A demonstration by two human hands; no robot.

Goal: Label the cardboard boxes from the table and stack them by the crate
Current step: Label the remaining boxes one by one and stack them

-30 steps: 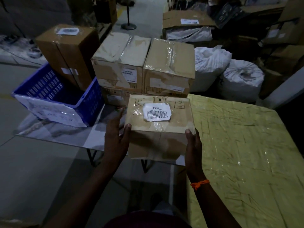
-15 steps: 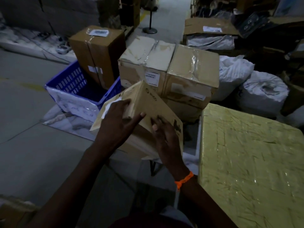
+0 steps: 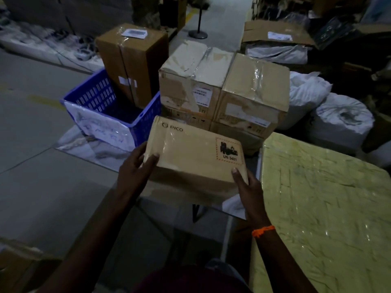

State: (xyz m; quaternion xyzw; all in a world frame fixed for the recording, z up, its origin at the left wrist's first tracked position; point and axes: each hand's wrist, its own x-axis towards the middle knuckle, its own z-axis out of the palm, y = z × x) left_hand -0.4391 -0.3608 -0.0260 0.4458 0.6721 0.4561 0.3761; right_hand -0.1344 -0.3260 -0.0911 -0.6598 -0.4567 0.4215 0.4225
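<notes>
Left hand (image 3: 133, 168) and right hand (image 3: 246, 187) grip the cardboard box (image 3: 194, 153) by its ends, fingers wrapped round it: stacking step, I'd say, next lowering it beside the blue crate (image 3: 110, 111).

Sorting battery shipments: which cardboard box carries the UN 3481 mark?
The flat PICO box gripped by the left hand and right hand; the stacked boxes behind it show none.

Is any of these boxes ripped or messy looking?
Yes. The pale cardboard box on top of the stack beside the blue plastic crate looks battered: its top skin is scuffed and peeling, with wrinkled tape. The flat brown PICO box being held looks fine, only tilted.
</notes>
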